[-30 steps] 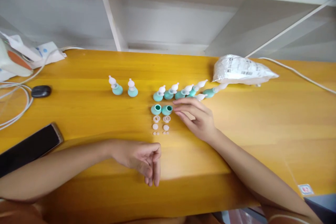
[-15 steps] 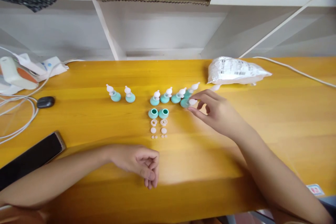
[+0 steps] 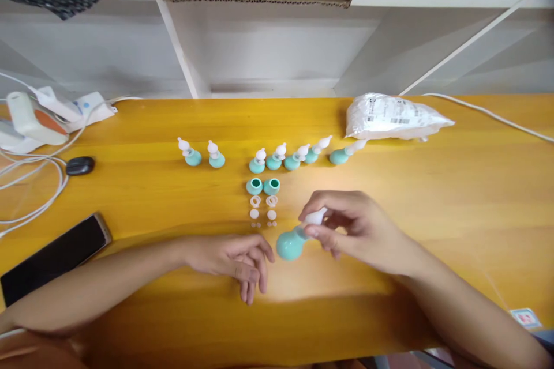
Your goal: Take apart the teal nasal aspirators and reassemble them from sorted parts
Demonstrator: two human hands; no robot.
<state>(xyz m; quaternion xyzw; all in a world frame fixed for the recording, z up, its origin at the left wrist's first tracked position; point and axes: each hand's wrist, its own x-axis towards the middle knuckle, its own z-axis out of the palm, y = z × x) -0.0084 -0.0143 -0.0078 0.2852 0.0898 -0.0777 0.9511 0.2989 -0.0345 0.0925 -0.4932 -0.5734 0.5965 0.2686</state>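
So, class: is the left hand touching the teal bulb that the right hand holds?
Apart. The head view shows a strip of bare table between the left hand fingertips and the bulb, held by the right hand.

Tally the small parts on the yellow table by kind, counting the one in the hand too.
Assembled teal bulbs with white tips: 8, seven on the table and one held in the right hand
Open teal bulbs without tips: 2
White rings: 2
White discs: 2
Tiny white beads: too small to count
Total counted: 14
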